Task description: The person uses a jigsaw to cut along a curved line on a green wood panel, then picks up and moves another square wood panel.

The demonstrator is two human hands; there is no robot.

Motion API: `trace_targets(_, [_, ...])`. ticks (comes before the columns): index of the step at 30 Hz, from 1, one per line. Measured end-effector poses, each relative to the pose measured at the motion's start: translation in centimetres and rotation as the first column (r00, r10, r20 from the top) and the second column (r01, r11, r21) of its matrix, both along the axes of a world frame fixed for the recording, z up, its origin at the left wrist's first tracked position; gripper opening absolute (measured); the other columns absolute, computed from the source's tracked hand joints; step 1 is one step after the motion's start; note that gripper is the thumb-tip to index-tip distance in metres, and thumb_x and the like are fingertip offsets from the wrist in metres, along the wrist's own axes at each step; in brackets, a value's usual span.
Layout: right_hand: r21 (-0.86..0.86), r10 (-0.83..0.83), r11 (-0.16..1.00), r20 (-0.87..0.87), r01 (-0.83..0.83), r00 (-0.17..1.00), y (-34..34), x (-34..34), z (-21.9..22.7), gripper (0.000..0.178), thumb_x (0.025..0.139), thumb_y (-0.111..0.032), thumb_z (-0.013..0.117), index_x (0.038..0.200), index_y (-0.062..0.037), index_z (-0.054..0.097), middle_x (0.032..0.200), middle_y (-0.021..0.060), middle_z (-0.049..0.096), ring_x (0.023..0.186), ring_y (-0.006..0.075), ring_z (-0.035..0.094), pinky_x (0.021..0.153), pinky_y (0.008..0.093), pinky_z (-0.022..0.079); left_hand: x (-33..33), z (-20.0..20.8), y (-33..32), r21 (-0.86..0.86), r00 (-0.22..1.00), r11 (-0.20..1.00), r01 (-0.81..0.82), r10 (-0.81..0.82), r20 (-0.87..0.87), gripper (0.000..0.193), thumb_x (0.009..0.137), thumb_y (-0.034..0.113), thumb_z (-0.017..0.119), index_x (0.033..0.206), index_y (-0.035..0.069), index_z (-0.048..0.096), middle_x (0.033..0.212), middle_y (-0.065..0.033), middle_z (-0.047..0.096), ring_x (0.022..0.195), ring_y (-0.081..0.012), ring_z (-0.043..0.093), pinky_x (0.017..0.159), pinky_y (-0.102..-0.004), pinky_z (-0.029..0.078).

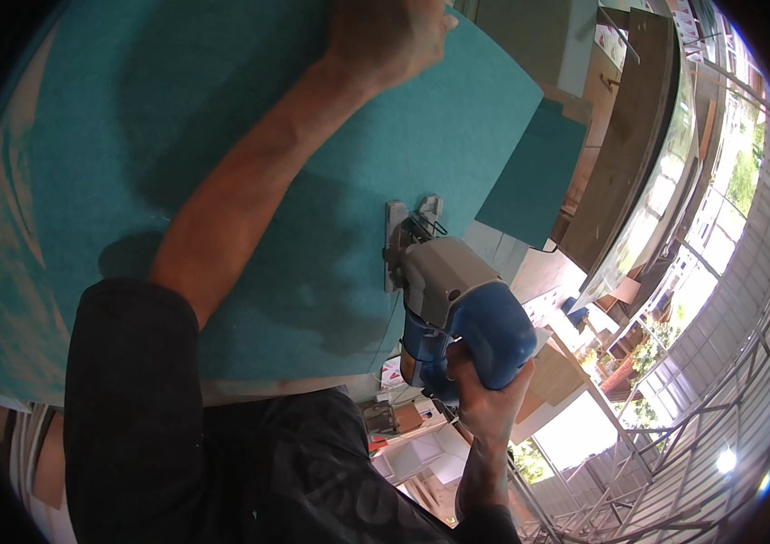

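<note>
Gripping rounded jigsaw (464,283) on flat board (335,218)

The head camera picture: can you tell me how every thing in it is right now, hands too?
Large flat teal board: the jigsaw sits at its right part.
Blue and grey power jigsaw: held, its base on the board; can't tell if running.
Bare right hand: grip closed around the jigsaw.
Bare left hand: at the board's far part, cut off above; grip unclear.
Smaller flat teal piece: partly hidden by the board.
</note>
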State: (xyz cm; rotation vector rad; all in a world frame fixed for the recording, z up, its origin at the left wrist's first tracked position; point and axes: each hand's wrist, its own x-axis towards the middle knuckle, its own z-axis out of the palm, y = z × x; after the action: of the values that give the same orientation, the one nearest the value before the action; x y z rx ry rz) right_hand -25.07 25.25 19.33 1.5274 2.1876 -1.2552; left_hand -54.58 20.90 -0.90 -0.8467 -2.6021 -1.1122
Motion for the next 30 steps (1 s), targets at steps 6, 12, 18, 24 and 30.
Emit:
trace_targets(6, [0.009, 0.056, 0.998, -0.006, -0.056, 0.998, 0.3, 0.0, -0.1, 0.024, 0.087, 0.000, 0.073, 0.107, 0.0046, 0.061, 0.084, 0.0097, 0.071, 0.069, 0.0143, 0.066, 0.063, 0.0276, 0.052, -0.1, 0.2, -0.1, -0.007, 1.000, 1.000, -0.001, 0.001, -0.001, 0.027, 0.088, 0.018, 0.075, 0.105, -0.001, 0.069, 0.110, -0.0146, 0.061, 0.109, -0.0308, 0.057, 0.096, -0.0455, 0.044])
trace_targets(12, [0.008, 0.080, 0.997, -0.033, -0.080, 0.996, 0.8, -0.7, -0.5, 0.018, 0.086, 0.001, 0.070, 0.103, 0.0046, 0.064, 0.083, 0.0091, 0.070, 0.068, 0.0139, 0.065, 0.061, 0.0270, 0.051, -0.3, 0.2, 0.3, -0.017, 1.000, 1.000, -0.001, 0.001, 0.000, 0.026, 0.087, 0.017, 0.075, 0.105, -0.001, 0.069, 0.109, -0.0139, 0.061, 0.109, -0.0302, 0.057, 0.096, -0.0451, 0.044])
trace_targets(18, [0.022, 0.049, 0.999, -0.036, -0.048, 0.998, 0.7, -1.3, -0.5, 0.019, 0.086, 0.000, 0.070, 0.104, 0.0044, 0.064, 0.083, 0.0093, 0.070, 0.067, 0.0139, 0.065, 0.062, 0.0272, 0.051, -0.6, -0.1, 0.3, -0.016, 1.000, 1.000, -0.005, 0.005, -0.007, 0.026, 0.088, 0.017, 0.075, 0.105, -0.001, 0.068, 0.109, -0.0137, 0.061, 0.108, -0.0294, 0.057, 0.096, -0.0448, 0.043])
trace_targets(24, [0.042, 0.066, 0.997, -0.026, -0.065, 0.997, 1.0, -1.8, -0.5, 0.017, 0.087, -0.001, 0.072, 0.102, 0.0035, 0.066, 0.082, 0.0082, 0.070, 0.066, 0.0133, 0.065, 0.062, 0.0277, 0.051, -0.6, 0.1, 0.6, 0.012, 1.000, 1.000, 0.004, -0.004, 0.007, 0.025, 0.086, 0.016, 0.076, 0.103, -0.001, 0.069, 0.108, -0.0141, 0.061, 0.107, -0.0300, 0.057, 0.095, -0.0448, 0.043])
trace_targets(30, [-0.007, 0.089, 0.996, -0.013, -0.089, 0.996, 0.8, -1.9, -0.4, 0.005, 0.087, -0.004, 0.073, 0.089, 0.0006, 0.072, 0.075, 0.0037, 0.069, 0.064, 0.0105, 0.064, 0.060, 0.0268, 0.049, 0.3, -0.8, 1.1, 0.038, 1.000, 0.999, -0.004, 0.005, -0.025, 0.023, 0.084, 0.018, 0.077, 0.101, 0.003, 0.069, 0.108, -0.0113, 0.063, 0.106, -0.0292, 0.059, 0.091, -0.0453, 0.043])
